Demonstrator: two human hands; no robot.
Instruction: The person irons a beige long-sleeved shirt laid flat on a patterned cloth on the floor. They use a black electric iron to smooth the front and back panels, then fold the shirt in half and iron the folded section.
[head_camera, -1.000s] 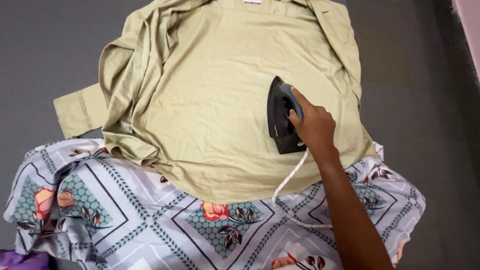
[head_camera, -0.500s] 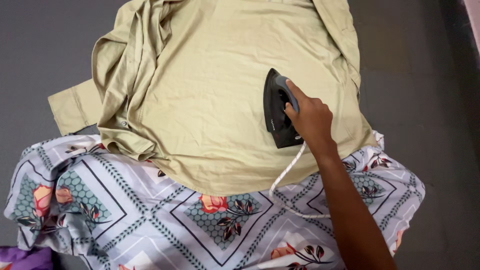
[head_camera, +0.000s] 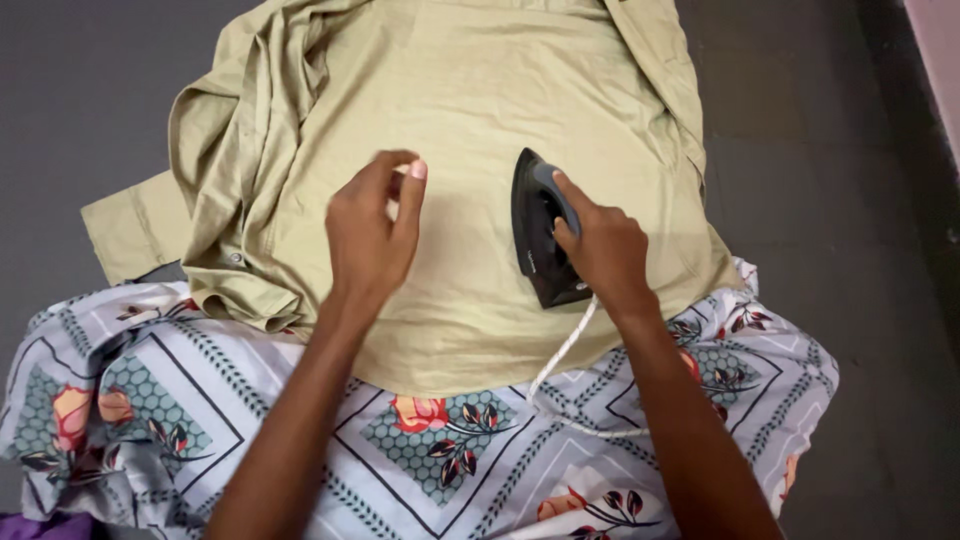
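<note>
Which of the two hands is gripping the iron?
The right hand: it is closed around the handle of the black iron on the khaki shirt. The left hand holds nothing, fingers loosely curled over the shirt.

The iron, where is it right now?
In the head view, the black iron sits on the right part of the beige shirt, under the right hand, beside the left hand.

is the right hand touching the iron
Touching. The head view shows the right hand wrapped around the handle of the black iron, fingers closed over it, with no gap, while the iron sits flat on the olive shirt.
</note>
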